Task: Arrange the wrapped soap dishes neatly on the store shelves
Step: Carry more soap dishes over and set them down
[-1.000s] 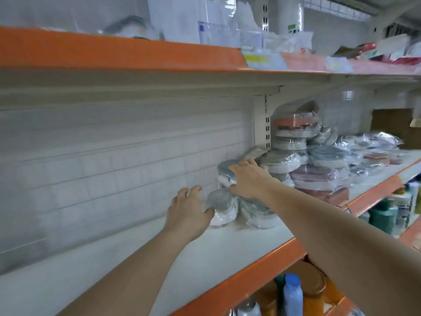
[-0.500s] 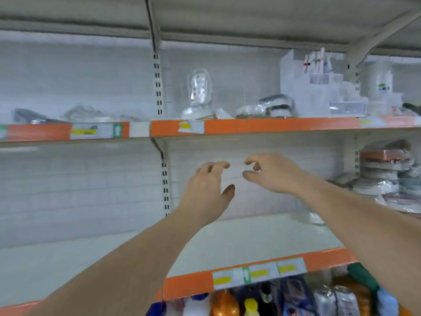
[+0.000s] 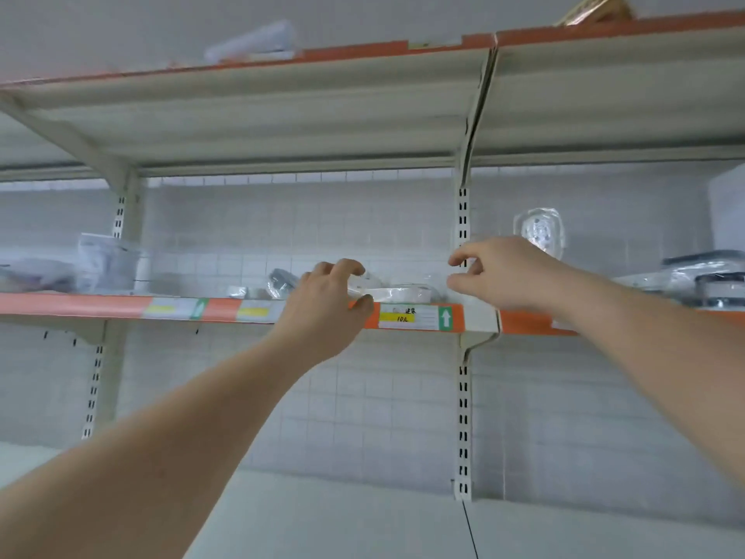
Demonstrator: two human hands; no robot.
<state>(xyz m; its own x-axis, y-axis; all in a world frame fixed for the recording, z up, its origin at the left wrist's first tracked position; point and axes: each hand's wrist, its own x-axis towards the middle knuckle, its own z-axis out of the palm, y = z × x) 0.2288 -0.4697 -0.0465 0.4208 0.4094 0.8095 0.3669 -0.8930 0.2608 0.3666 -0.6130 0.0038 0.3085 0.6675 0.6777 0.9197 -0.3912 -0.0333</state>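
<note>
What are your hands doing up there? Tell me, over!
Left hand and right hand open, empty, reaching toward the orange-edged shelf. Clear-wrapped white soap dish lies between them, untouched. Nothing blocking it.

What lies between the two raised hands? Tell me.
In the head view, a flat wrapped white dish on the orange-edged shelf sits between left hand and right hand.

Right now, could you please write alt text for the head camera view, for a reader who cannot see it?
Two bare hands, left hand and right hand, reach up with loosely curled fingers, holding nothing, toward a clear-wrapped white soap dish on an orange-edged store shelf. More wrapped goods sit along that shelf, and a yellow price label marks its edge.
</note>
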